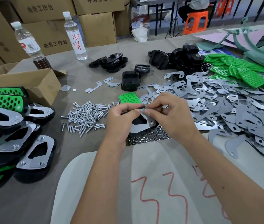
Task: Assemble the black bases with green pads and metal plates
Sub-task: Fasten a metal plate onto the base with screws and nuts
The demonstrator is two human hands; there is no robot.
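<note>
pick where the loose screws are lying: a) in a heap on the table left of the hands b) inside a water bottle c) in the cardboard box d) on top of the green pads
a: the screws lie in a loose heap on the table, just left of the left hand.

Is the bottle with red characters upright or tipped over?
Upright. The bottle with red characters stands on its base on the table, white cap on top.

Shiny metal plates [234,109]; glossy green plastic pads [234,65]; matt cardboard box [35,84].

凉白开 on bottle [77,36], 曲奇工作台 on box [55,43]
</note>
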